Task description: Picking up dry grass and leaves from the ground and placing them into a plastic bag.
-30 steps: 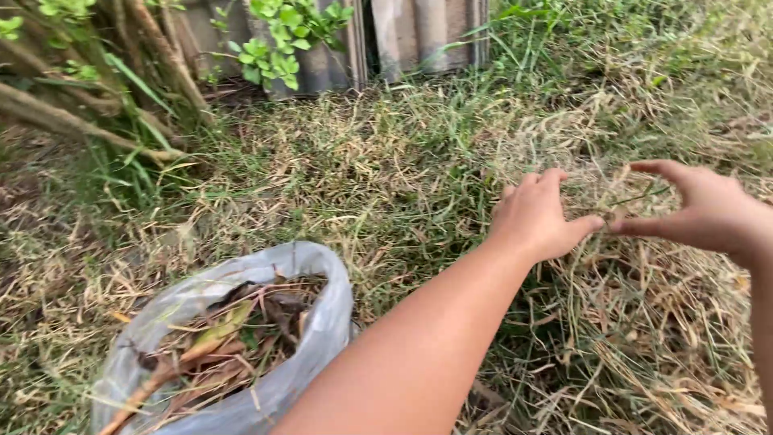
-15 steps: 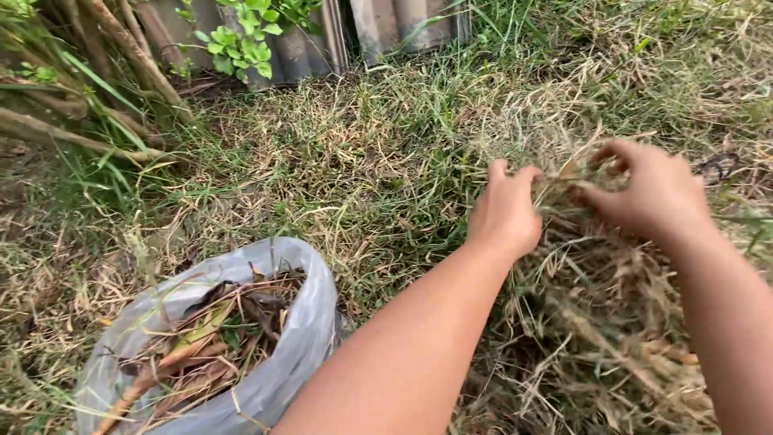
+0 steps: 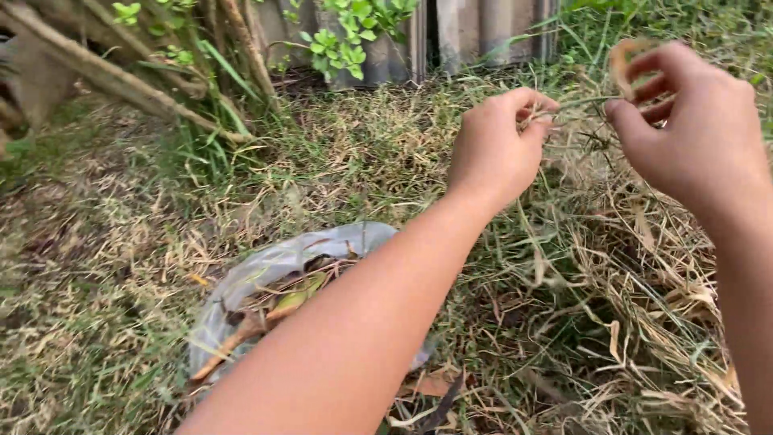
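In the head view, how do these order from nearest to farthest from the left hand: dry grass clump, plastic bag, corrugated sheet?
1. Dry grass clump: pinched in the left hand.
2. Corrugated sheet: behind, upper edge.
3. Plastic bag: lower left, under the forearm.

This is an outdoor yard or garden edge: patchy grass (image 3: 129, 266) strewn with dry straw (image 3: 644, 266), woody branches (image 3: 121, 76), leafy weeds (image 3: 346, 40) against a corrugated sheet fence (image 3: 483, 28).
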